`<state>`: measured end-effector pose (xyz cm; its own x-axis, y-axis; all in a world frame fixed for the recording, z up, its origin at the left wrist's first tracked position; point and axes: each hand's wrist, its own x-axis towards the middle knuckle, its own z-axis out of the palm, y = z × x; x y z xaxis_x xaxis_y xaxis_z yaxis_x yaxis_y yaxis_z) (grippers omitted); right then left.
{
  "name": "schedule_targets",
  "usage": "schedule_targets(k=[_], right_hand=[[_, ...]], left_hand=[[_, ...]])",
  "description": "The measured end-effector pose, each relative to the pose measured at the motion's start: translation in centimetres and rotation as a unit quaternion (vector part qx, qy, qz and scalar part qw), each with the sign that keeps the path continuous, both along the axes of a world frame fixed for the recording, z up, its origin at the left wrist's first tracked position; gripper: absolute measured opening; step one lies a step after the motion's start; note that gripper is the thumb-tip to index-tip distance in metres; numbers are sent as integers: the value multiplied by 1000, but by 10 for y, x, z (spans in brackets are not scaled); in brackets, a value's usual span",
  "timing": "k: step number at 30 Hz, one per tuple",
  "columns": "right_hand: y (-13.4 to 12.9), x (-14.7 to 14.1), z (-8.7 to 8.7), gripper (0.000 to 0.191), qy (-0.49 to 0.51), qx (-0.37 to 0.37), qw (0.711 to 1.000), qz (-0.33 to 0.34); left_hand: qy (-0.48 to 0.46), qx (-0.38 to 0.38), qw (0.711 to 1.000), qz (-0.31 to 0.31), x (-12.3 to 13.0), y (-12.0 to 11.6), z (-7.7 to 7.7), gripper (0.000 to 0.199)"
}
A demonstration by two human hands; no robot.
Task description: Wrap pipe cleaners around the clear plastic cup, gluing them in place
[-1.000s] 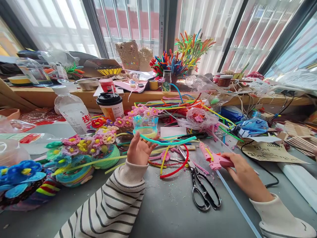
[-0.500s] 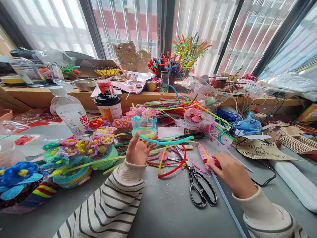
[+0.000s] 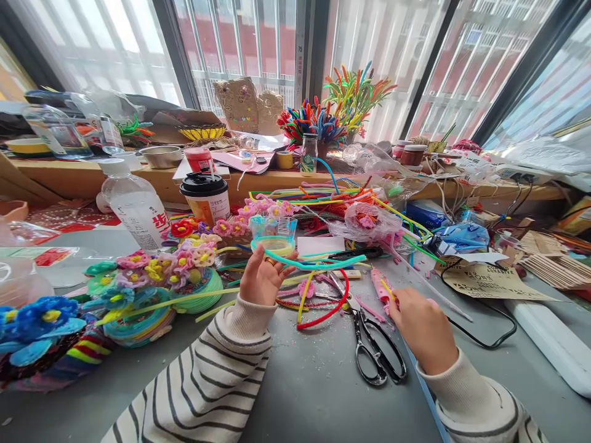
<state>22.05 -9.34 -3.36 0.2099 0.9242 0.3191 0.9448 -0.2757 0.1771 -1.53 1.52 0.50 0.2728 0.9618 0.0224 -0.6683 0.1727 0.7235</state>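
My left hand (image 3: 264,275), palm up with fingers curled, holds a turquoise pipe cleaner (image 3: 318,265) that stretches to the right above the table. At the right, the fingers of my right hand (image 3: 422,323) are wrapped round the rear of a pink glue gun (image 3: 380,285), whose nozzle points away from me. A red pipe cleaner (image 3: 344,298) and a yellow one lie bent between the hands. Black-handled scissors (image 3: 376,351) rest left of my right hand. Behind my left hand stands a clear blue-patterned cup (image 3: 273,229).
Pipe-cleaner flowers (image 3: 173,271) fill the left side, near a water bottle (image 3: 133,203) and a coffee cup (image 3: 206,198). Loose pipe cleaners are piled at the back. A black cable (image 3: 489,346), a white bar (image 3: 549,344) and wooden sticks (image 3: 558,264) lie at the right.
My right hand has moved slightly left and closed round the glue gun, which it was touching with its fingertips. My left hand still holds the turquoise pipe cleaner.
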Motion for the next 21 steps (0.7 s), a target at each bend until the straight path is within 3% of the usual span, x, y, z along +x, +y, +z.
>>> schedule_targets(k=[12, 21], right_hand=[[9, 0, 9, 19, 15, -25, 997, -72], [8, 3, 1, 20, 45, -4, 994, -98]], left_hand=[[-5, -23, 999, 24, 4, -1, 1, 43], [-1, -23, 1000, 21, 3, -2, 2, 40]])
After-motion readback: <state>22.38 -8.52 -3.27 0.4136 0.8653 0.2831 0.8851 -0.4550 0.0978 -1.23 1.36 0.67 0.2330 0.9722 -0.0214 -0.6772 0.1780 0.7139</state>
